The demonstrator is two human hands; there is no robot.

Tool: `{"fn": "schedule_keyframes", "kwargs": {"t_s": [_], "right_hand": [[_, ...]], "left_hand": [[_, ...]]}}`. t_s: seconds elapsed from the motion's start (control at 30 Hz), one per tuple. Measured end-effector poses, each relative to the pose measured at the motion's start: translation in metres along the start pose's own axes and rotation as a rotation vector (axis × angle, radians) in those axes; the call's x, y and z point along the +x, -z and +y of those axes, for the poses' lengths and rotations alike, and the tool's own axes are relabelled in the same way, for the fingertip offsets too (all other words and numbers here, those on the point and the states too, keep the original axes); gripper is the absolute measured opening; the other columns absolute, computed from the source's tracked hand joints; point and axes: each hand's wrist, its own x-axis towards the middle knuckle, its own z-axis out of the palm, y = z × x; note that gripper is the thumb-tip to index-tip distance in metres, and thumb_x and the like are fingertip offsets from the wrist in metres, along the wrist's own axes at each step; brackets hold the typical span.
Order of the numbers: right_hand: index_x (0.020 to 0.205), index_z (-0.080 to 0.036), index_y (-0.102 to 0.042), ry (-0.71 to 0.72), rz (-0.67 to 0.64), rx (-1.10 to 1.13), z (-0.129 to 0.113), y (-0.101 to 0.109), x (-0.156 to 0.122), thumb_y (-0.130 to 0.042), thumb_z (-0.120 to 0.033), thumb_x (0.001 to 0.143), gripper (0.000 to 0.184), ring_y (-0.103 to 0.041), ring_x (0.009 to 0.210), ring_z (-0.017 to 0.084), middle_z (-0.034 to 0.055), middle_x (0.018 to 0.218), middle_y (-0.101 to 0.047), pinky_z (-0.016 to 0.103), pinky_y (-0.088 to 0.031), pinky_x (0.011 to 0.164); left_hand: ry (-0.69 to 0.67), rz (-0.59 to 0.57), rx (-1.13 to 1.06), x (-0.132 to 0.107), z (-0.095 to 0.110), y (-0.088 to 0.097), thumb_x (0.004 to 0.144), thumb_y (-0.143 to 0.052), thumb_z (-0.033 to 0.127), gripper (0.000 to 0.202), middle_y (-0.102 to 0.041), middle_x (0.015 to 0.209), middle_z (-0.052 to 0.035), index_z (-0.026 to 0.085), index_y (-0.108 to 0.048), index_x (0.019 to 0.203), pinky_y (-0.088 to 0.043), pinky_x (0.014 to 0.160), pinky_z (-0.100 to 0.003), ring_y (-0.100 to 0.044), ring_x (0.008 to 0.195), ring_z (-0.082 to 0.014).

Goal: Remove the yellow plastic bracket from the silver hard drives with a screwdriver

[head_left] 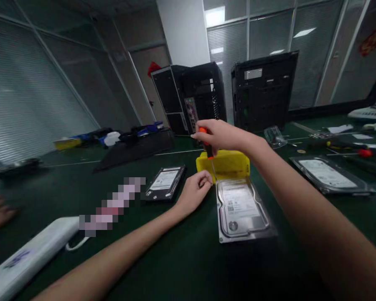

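Note:
My right hand [211, 133] is wrapped round the orange and black handle of a screwdriver [209, 149], which stands nearly upright. Its thin shaft slants down to the far left corner of a silver hard drive [240, 207], lying label up. Behind that drive, and close against its far end, is a yellow plastic piece [227, 163]. My left hand [196, 188] rests on the table left of the screwdriver tip, fingers curled in a pinch beside the drive's corner. Whatever is between those fingertips is too small to make out. A second hard drive [164, 183] lies left of this hand.
Another hard drive [329, 174] lies at the right, near tools with red and yellow handles [366, 152]. Black computer cases [263, 92] stand at the back. A white box-like object [34, 251] lies front left, and another person's hand [0, 211] shows at the left edge.

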Motion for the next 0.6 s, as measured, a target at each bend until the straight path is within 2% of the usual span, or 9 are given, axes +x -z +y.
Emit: {"fn": "schedule_keyframes", "kwargs": {"t_s": [0.17, 0.3, 0.4, 0.6], "right_hand": [[0.077, -0.017, -0.045, -0.006, -0.015, 0.007, -0.0025, 0.0026, -0.002, -0.043, -0.031, 0.085, 0.016, -0.055, 0.042, 0.009, 0.0012, 0.067, -0.057, 0.018, -0.04, 0.041], [0.078, -0.018, -0.045, -0.019, -0.035, 0.031, -0.0023, 0.0033, -0.0024, -0.041, -0.03, 0.085, 0.015, -0.056, 0.043, 0.009, 0.0023, 0.069, -0.057, 0.018, -0.041, 0.041], [0.08, -0.018, -0.045, -0.027, -0.039, 0.041, -0.0025, 0.0033, -0.0025, -0.041, -0.029, 0.086, 0.014, -0.056, 0.045, 0.01, 0.0031, 0.071, -0.058, 0.018, -0.042, 0.041], [0.081, -0.017, -0.046, -0.04, -0.07, 0.055, -0.0051, 0.0042, -0.0024, -0.042, -0.031, 0.085, 0.015, -0.057, 0.046, 0.01, 0.0039, 0.072, -0.059, 0.019, -0.044, 0.042]], "left_hand": [[0.024, -0.018, 0.028, -0.002, -0.0017, -0.0008, 0.076, -0.044, 0.013, 0.008, -0.031, 0.055, 0.0072, 0.016, -0.051, 0.073, -0.026, 0.052, -0.02, -0.032, 0.052, -0.0092], [0.053, 0.008, 0.068, -0.0026, 0.0006, -0.0003, 0.079, -0.045, 0.018, 0.014, -0.032, 0.054, 0.0075, 0.016, -0.055, 0.088, -0.028, 0.052, -0.02, -0.034, 0.051, -0.0094], [0.05, -0.036, 0.112, -0.0039, 0.003, -0.0004, 0.082, -0.043, 0.024, 0.024, -0.04, 0.055, 0.0057, 0.016, -0.058, 0.099, -0.028, 0.051, -0.021, -0.037, 0.051, -0.0101], [0.052, -0.084, 0.143, -0.0044, 0.0022, -0.0015, 0.086, -0.04, 0.032, 0.032, -0.056, 0.062, 0.0003, 0.015, -0.063, 0.101, -0.034, 0.053, -0.022, -0.046, 0.055, -0.0122]]}}
